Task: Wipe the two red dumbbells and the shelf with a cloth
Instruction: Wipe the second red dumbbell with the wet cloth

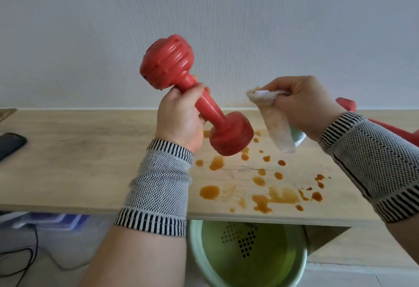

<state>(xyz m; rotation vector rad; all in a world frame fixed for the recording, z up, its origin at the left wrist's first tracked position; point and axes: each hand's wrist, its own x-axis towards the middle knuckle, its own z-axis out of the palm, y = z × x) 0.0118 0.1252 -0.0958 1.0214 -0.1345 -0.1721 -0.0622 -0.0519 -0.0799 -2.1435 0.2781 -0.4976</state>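
below, a green bucket (249, 261) sits under the shelf (90, 173), whose top bears orange stains (272, 196). above it the left hand (181, 116) grips a red dumbbell (195, 96) by its bar, tilted and held off the shelf. the right hand (303, 105) pinches a bunched cloth (274, 119) beside it, not touching. a second dumbbell (349, 105) shows behind the right wrist.

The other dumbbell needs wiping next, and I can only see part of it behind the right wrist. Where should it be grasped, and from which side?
Probably by its narrow handle, from above. The second dumbbell lies on the shelf behind the right hand, mostly hidden; its bar is slimmer than its heads, as on the held dumbbell, which the left hand grips that way.
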